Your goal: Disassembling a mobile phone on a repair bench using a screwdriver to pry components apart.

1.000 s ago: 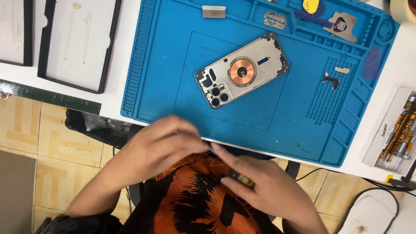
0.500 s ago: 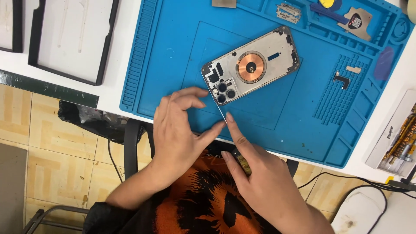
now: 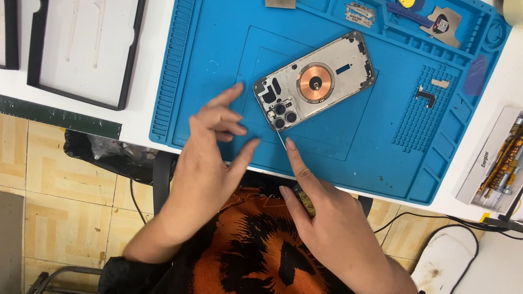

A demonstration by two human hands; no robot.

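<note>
An opened phone rear housing with a copper charging coil and camera holes lies tilted on the blue work mat. My right hand grips a thin metal tool; its tip points at the housing's camera corner, with my index finger along the shaft. My left hand hovers just left of that corner, fingers spread, holding nothing.
Black-framed white trays sit at the upper left of the white table. Small parts and a razor blade lie in the mat's top slots. A box of tools rests at the right edge, with cables below it.
Both hands have risen from my lap onto the mat toward the housing's camera corner. The tool tip now reaches close to the housing.
</note>
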